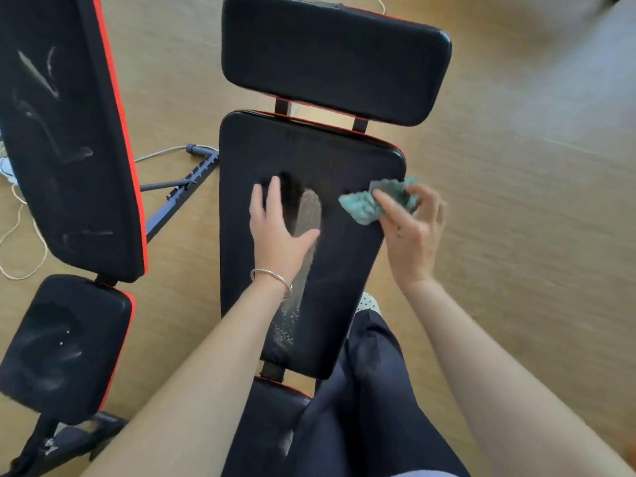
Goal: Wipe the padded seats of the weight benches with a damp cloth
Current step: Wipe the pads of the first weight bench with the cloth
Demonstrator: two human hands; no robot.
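My right grip (409, 228) pinches a crumpled green cloth (364, 204) on the black padded bench seat (309, 149) under it. My left grip (280, 228) lies flat, fingers spread. Wiping seems underway; next, sweep the cloth toward the pale streak (308, 215) beside my left grip.

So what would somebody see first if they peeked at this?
Probably the hands: the right hand pinches a crumpled green cloth at the right edge of the long black bench pad, and the left hand lies flat on it. Then the pale streak running down that pad beside the left hand, and the whitish smears on the other bench at the left.
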